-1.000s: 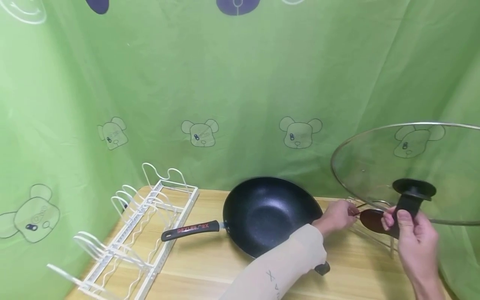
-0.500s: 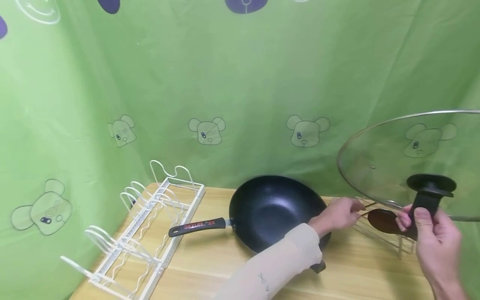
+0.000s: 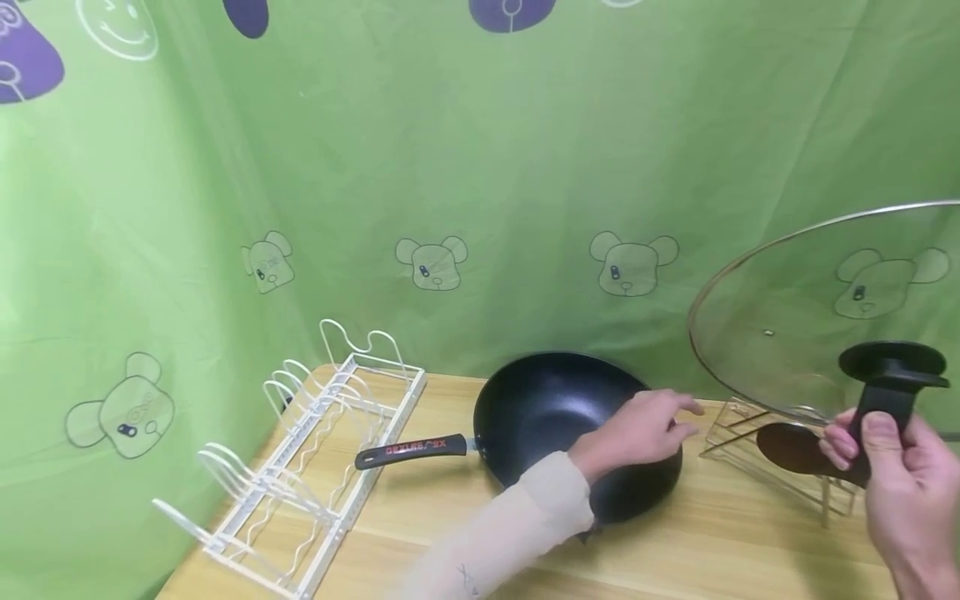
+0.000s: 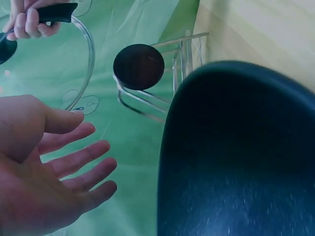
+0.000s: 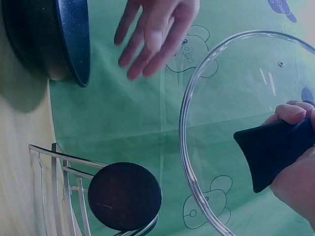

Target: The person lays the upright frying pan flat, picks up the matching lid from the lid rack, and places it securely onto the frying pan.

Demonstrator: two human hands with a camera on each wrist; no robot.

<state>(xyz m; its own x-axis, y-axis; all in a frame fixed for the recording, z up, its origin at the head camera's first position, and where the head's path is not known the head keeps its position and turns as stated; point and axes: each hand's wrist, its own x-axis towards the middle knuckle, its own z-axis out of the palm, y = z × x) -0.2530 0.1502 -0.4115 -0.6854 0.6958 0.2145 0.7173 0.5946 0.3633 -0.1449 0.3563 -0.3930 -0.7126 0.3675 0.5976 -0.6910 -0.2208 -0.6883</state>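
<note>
My right hand (image 3: pixel 903 483) grips the black handle (image 3: pixel 885 417) of a large glass lid (image 3: pixel 787 308) with a metal rim, held up at the right in the head view. Over the right side of a black wok (image 3: pixel 540 417) reaches my left hand (image 3: pixel 637 429), its fingers spread and nothing in them. The left wrist view shows that hand's loose fingers (image 4: pixel 88 167) beside the wok's rim. A metal wire rack (image 3: pixel 780 467) stands right of the wok, below the lid. On it is a dark round disc (image 5: pixel 125 196), partly covered by the right hand in the head view.
A white wire pan rack (image 3: pixel 300 467) with several upright loops lies on the left of the wooden table (image 3: pixel 420 533). The wok's long handle (image 3: pixel 412 452) points toward it. A green curtain (image 3: pixel 480 167) with bear prints hangs close behind the table.
My left hand has let go of the wire rack and drawn back leftward over the wok. The lid, still in my right hand, has shifted right and up in the head view.
</note>
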